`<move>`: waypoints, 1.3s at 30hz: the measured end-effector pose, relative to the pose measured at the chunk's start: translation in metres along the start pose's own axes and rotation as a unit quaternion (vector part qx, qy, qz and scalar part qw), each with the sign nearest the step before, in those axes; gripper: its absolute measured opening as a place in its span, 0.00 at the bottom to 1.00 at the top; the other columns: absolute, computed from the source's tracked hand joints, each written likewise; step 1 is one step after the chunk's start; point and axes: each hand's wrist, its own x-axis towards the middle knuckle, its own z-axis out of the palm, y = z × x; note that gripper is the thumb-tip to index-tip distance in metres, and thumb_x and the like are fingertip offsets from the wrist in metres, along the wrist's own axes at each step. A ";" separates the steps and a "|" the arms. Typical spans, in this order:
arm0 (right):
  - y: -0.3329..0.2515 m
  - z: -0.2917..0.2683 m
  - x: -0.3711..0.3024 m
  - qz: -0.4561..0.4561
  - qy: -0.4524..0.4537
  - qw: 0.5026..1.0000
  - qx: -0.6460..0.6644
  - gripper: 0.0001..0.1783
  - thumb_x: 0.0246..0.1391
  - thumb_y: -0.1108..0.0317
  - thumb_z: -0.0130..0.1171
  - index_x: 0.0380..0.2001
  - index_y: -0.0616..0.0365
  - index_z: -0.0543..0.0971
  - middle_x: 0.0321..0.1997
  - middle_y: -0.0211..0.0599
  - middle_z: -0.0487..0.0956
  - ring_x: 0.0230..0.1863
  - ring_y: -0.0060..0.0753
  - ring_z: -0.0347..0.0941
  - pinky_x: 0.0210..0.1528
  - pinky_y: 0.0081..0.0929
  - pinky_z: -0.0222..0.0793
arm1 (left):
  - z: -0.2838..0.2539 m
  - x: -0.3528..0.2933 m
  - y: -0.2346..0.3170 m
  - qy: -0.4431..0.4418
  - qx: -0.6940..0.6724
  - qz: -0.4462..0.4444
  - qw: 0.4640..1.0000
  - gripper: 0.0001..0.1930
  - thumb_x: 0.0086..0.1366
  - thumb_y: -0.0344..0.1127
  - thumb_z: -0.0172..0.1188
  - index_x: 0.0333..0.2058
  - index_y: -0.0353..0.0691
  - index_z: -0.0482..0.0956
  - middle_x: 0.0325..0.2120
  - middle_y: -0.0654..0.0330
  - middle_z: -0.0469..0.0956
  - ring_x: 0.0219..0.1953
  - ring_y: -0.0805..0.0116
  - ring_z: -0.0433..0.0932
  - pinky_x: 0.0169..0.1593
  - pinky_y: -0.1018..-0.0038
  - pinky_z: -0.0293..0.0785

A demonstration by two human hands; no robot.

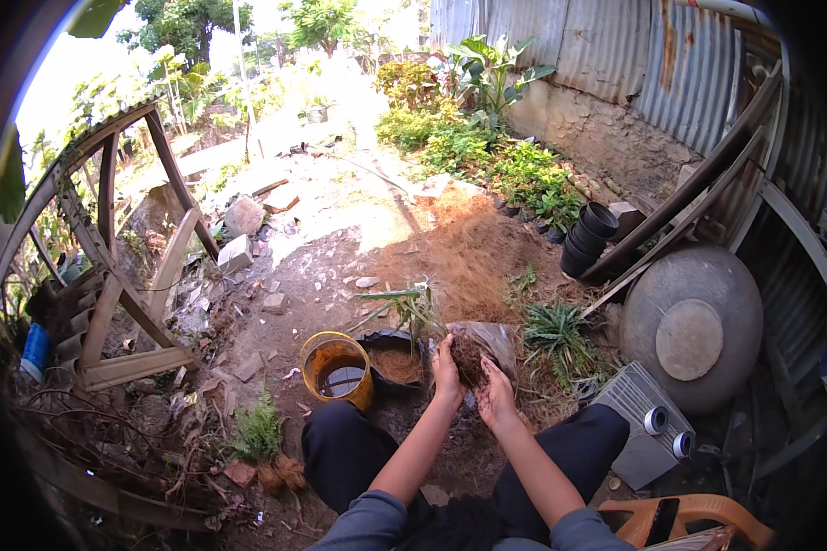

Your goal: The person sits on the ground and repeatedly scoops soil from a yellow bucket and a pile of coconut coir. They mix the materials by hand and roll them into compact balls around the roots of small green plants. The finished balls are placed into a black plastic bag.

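Observation:
My left hand (447,374) and my right hand (497,395) cup a dark brown, fibrous root ball (470,356) from both sides, fingers curved around it. A leafy young plant (419,310) leans up and left from beside my left fingers; it seems to grow from this root ball, though the join is partly hidden. Just left of my hands sits a black plastic pot or bag (384,342) with brown fibre (397,365) inside. Beyond my right hand lies a crumpled clear plastic sheet or bag (498,338). A yellow bucket (362,389) holding dark liquid stands by my left knee.
Loose coir-like fibre (459,248) spreads over the ground ahead. Stacked black pots (586,241) stand near potted seedlings (533,179). To the right are a large round grey basin (712,285), a grey slatted box (648,427) and an orange chair (740,510). Wooden frames (110,294) lean at left.

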 end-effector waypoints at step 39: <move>-0.049 0.051 -0.027 -0.350 -0.097 0.739 -0.567 0.20 0.46 0.71 0.55 0.46 0.61 0.72 0.52 0.45 0.69 0.55 0.42 0.64 0.54 0.31 0.60 | 0.007 -0.013 0.030 -0.082 -0.245 -0.094 0.961 0.17 0.59 0.50 0.49 0.38 0.45 0.73 0.33 0.59 0.74 0.37 0.64 0.73 0.44 0.67 0.71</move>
